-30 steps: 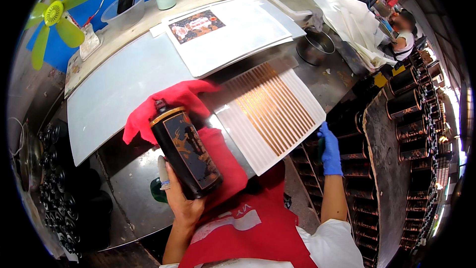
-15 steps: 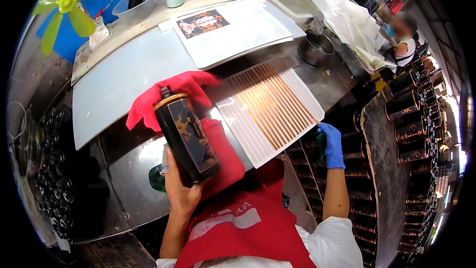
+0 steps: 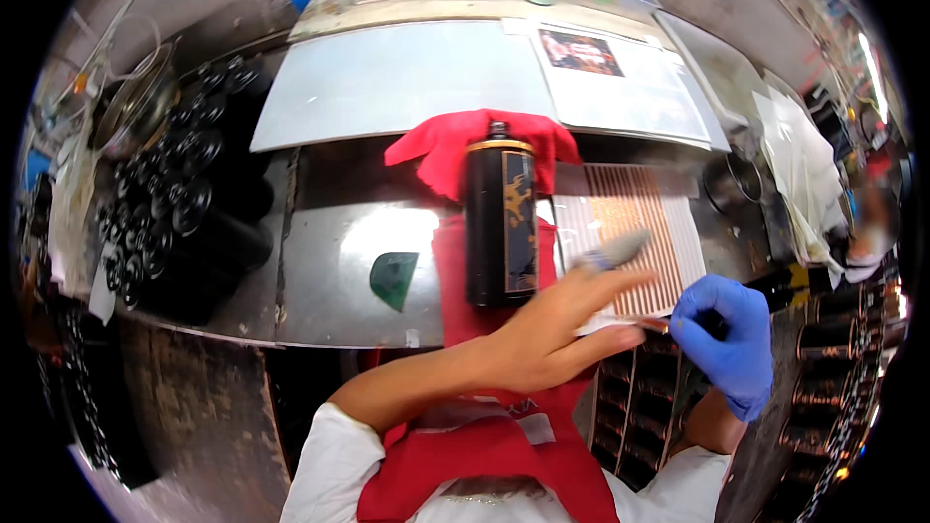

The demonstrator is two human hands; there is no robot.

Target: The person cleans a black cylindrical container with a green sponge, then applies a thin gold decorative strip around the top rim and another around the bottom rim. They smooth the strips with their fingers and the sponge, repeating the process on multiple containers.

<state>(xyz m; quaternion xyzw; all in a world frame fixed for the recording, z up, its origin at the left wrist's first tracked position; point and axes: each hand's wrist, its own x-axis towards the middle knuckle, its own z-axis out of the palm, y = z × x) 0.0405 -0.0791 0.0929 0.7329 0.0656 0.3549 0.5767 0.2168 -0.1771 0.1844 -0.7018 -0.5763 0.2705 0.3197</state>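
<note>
A black bottle (image 3: 489, 223) with a gold band and a gold-patterned panel lies on a red cloth (image 3: 426, 150), its neck pointing away from me. My left hand (image 3: 567, 324) is off the bottle, thumb and fingers apart, with a grey cover on one finger. My right hand (image 3: 731, 344), in a blue glove, pinches a thin coppery strip (image 3: 655, 324). The strip's other end reaches toward my left thumb; contact cannot be made out. Just beyond both hands lies a white sheet (image 3: 690, 252) lined with gold-brown strips.
A green scraper (image 3: 393, 280) lies on the metal table (image 3: 339, 242). Several black bottles (image 3: 184, 203) crowd the left side. Pale boards (image 3: 407, 77) and papers (image 3: 630, 102) cover the back; a metal bowl (image 3: 731, 182) stands at the right. Patterned containers fill the lower right.
My left hand has let go of the bottle, which now lies on the red cloth, and has moved right. My right hand has come away from the sheet's corner with a strip. The view has turned left.
</note>
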